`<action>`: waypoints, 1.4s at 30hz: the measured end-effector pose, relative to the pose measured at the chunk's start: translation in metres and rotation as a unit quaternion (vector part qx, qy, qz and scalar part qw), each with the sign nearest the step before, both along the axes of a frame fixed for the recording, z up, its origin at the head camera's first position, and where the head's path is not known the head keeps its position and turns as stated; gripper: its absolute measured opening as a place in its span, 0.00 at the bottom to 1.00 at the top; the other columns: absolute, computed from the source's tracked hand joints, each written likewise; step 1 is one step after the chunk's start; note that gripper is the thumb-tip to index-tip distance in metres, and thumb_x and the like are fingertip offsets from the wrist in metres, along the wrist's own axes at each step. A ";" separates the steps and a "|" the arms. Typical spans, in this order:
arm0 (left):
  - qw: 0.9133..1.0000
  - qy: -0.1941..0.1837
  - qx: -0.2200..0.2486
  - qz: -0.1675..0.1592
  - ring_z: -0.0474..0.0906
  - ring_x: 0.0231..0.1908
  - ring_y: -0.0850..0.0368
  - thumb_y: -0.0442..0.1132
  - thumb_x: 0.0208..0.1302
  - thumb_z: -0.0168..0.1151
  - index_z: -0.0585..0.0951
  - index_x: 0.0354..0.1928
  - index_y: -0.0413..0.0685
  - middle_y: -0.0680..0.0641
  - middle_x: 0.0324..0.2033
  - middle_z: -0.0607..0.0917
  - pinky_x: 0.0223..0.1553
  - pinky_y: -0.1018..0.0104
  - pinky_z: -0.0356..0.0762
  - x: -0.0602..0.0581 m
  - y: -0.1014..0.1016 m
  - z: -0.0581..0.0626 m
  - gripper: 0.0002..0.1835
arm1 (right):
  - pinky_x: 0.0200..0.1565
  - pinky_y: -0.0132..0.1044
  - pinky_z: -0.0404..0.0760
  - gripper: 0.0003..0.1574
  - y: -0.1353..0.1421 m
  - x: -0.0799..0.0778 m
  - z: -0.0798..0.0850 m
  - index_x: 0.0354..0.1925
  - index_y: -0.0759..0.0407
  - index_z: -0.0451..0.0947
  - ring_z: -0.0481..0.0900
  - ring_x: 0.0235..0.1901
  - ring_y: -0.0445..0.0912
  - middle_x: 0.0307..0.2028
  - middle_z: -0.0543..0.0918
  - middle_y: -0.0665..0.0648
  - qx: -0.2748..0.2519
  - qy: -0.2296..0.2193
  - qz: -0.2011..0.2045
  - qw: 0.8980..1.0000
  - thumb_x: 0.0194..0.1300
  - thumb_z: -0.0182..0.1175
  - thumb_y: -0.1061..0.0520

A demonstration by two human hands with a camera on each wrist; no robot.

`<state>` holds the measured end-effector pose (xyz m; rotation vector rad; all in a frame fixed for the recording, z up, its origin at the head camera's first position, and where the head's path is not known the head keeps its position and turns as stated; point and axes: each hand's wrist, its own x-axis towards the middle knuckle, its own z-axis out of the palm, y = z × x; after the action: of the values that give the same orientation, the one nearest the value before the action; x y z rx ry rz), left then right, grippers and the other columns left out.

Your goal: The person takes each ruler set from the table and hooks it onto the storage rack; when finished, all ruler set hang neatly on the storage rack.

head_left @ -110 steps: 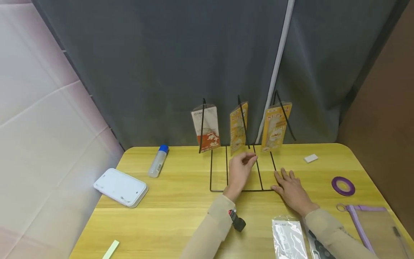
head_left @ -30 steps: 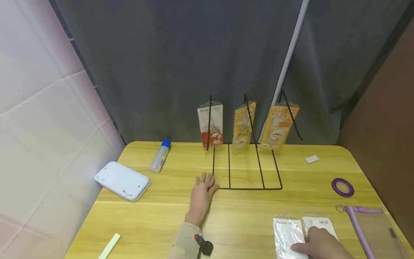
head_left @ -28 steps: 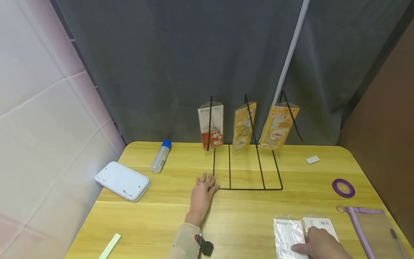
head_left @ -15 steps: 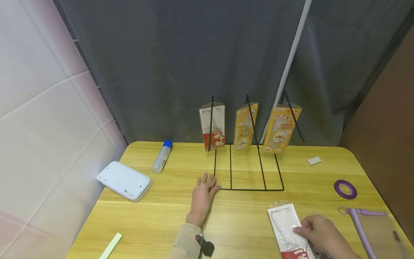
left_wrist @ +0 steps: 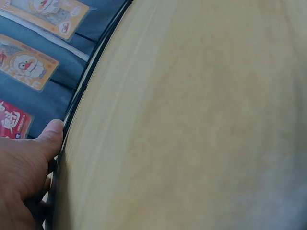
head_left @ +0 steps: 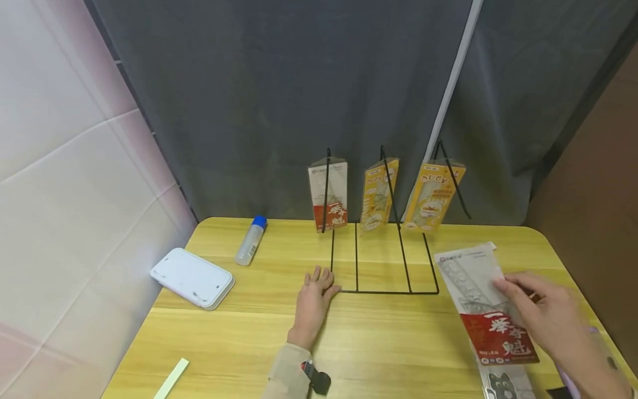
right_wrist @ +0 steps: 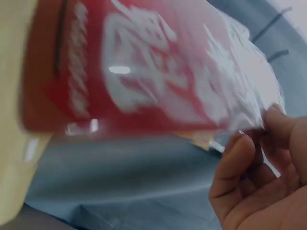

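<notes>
My right hand [head_left: 558, 318] pinches the right edge of a red-and-white packaged ruler set [head_left: 466, 280], held tilted above the right side of the table. In the right wrist view, thumb and fingertips grip the clear wrapping of this ruler set [right_wrist: 158, 76], whose red end is blurred. My left hand [head_left: 311, 302] rests at the front left corner of a black wire rack [head_left: 384, 292], fingers extended and thumb on its front bar. On the rack's prongs hang a similar red-and-white pack [head_left: 340, 185] and two yellow DUCK packs [head_left: 376, 194], one on each prong.
Under the held pack lies another clear packet with a cat figure [head_left: 500, 383]. A purple-edged pouch [head_left: 595, 332] is mostly behind my right hand. Leftward are a blue-capped bottle [head_left: 249, 244], a white case [head_left: 191, 277] and a pale green strip [head_left: 171, 379]. A dark curtain [head_left: 279, 111] hangs behind.
My right hand went from the rack to the packets at front right, then lifted the ruler set up and away. My left hand moved from the prongs to the rack's left corner and stayed.
</notes>
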<state>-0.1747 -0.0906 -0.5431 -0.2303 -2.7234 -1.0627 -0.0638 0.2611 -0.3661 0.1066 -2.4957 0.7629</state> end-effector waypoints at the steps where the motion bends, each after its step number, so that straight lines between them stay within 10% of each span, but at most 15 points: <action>1: 1.000 0.001 -0.002 0.000 0.58 0.65 0.50 0.48 0.57 0.63 0.77 0.54 0.45 0.46 0.59 0.71 0.65 0.53 0.50 0.000 0.000 0.000 0.24 | 0.20 0.23 0.64 0.04 0.002 -0.001 0.006 0.32 0.54 0.84 0.67 0.19 0.29 0.28 0.83 0.53 -0.002 0.010 -0.013 1.000 0.55 0.68 0.57; 7: 1.000 0.005 -0.001 0.003 0.59 0.65 0.48 0.47 0.57 0.64 0.77 0.54 0.45 0.46 0.59 0.72 0.65 0.51 0.51 0.000 -0.001 0.001 0.24 | 0.21 0.24 0.62 0.16 0.008 -0.007 0.026 0.41 0.58 0.83 0.65 0.22 0.31 0.33 0.82 0.60 0.002 -0.016 -0.071 0.997 0.60 0.64 0.49; 18: 1.000 0.005 -0.003 0.002 0.58 0.65 0.49 0.47 0.57 0.63 0.77 0.54 0.44 0.45 0.59 0.71 0.65 0.52 0.50 0.002 -0.002 0.001 0.24 | 0.22 0.27 0.63 0.17 0.010 -0.025 0.021 0.41 0.57 0.84 0.66 0.21 0.33 0.31 0.84 0.61 0.002 -0.003 -0.060 0.998 0.59 0.64 0.47; 31: 1.000 0.005 0.003 -0.002 0.59 0.65 0.49 0.46 0.56 0.64 0.78 0.53 0.44 0.45 0.59 0.71 0.65 0.52 0.51 0.003 -0.001 -0.001 0.24 | 0.30 0.44 0.68 0.32 0.002 -0.119 0.013 0.43 0.59 0.81 0.73 0.31 0.54 0.31 0.82 0.62 -0.050 -0.063 -0.054 0.995 0.65 0.48 0.34; 42: 1.000 0.003 0.007 -0.004 0.58 0.65 0.49 0.46 0.58 0.63 0.77 0.54 0.44 0.45 0.59 0.71 0.65 0.53 0.49 0.003 0.000 0.003 0.23 | 0.32 0.42 0.66 0.31 -0.008 -0.158 -0.002 0.43 0.61 0.81 0.72 0.29 0.53 0.33 0.81 0.64 -0.104 -0.072 -0.067 0.990 0.69 0.46 0.37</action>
<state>-0.1721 -0.0908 -0.5399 -0.2424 -2.7122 -1.0805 -0.2220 0.2533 -0.3684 -0.1941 -2.5073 0.9992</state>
